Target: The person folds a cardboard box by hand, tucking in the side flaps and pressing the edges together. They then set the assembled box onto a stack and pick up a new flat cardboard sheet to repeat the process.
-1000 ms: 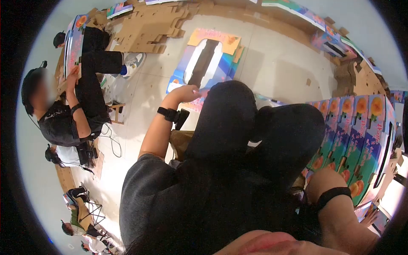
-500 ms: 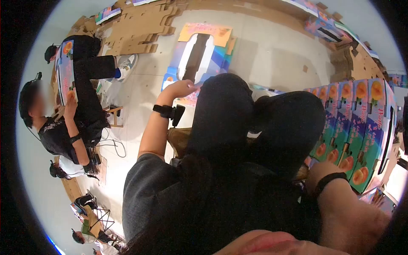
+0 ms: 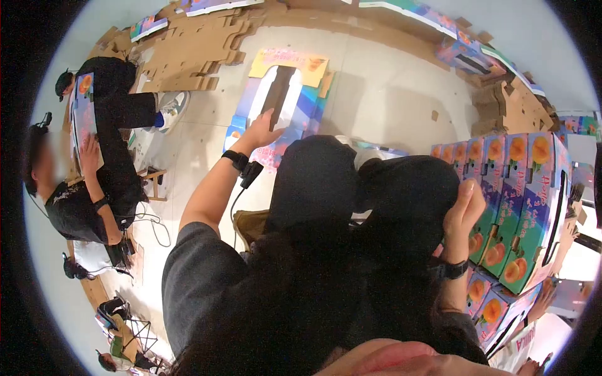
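A printed cardboard box (image 3: pixel 311 116) with a yellow end panel lies on the floor ahead of my knees. Down its middle runs a long white-edged slot, brown inside. My left hand (image 3: pixel 260 130) is over the near part of this box, thumb and fingers apart, fingertips by the slot. Beside my right knee, my right hand (image 3: pixel 463 210) is raised with fingers stretched upward and nothing visible in it. Close to its right stands a row of upright fruit-printed boxes (image 3: pixel 509 200), packed side by side.
More printed boxes (image 3: pixel 492 310) are below the row at right, where another person's hand (image 3: pixel 542 297) shows. Flattened cardboard (image 3: pixel 191 47) lies at the back left. At left, a seated person (image 3: pixel 88 200) holds a printed box (image 3: pixel 83 119); a cable (image 3: pixel 164 235) crosses the floor.
My right hand has come up and forward from low beside the stacked boxes to my right knee. My left hand has moved forward over the floor box, its fingers spreading. The view has shifted slightly.
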{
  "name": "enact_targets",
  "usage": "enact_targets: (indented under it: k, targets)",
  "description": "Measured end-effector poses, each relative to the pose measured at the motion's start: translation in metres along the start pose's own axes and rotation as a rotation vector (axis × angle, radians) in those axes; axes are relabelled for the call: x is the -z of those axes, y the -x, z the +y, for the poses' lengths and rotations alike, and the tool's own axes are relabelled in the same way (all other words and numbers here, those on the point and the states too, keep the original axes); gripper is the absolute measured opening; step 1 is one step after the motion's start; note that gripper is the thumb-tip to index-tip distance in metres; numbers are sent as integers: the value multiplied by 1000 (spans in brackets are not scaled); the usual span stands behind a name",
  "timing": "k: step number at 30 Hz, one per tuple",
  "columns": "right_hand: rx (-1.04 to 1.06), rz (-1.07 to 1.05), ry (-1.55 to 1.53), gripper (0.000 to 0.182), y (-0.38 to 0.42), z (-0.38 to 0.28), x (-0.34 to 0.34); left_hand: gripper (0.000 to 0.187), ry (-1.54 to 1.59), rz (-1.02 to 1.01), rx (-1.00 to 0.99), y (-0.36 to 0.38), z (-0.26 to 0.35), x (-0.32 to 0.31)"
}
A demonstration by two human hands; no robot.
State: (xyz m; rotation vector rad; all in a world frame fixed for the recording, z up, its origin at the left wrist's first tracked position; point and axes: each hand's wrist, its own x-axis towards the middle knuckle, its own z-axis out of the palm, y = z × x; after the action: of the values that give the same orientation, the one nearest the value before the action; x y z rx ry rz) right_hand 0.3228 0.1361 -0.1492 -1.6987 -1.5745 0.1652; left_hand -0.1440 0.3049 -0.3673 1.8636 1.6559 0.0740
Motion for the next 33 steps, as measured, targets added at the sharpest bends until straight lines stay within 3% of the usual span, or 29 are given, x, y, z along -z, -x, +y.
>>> enact_targets:
  k: [2, 3, 7, 11, 17, 21, 27, 33]
  targets:
    - [-44, 31, -87, 45, -1, 1, -4, 99, -28, -26, 74, -6, 12, -5]
    - [-29, 26, -60, 45, -2, 2, -5, 117, -5, -67, 112, -19, 4, -17]
    - [-23, 35, -111, 42, -2, 2, -7, 151, 40, -75, 318, -27, 14, -47]
    - [-45, 61, -142, 40, -3, -1, -7, 152, 32, -34, 379, -31, 4, -73]
    - [-55, 80, -166, 36, -2, -1, -11, 138, 65, 10, 332, -34, -11, -80]
    - [-46, 114, -170, 34, 0, 0, -12, 122, 6, 187, 304, -23, 11, -62]
    - [4, 145, -124, 34, 6, 3, -9, 95, -26, 362, 142, 23, 90, 30]
    - [127, 209, -55, 34, 5, 7, -7, 88, -62, 678, -176, 64, 133, 88]
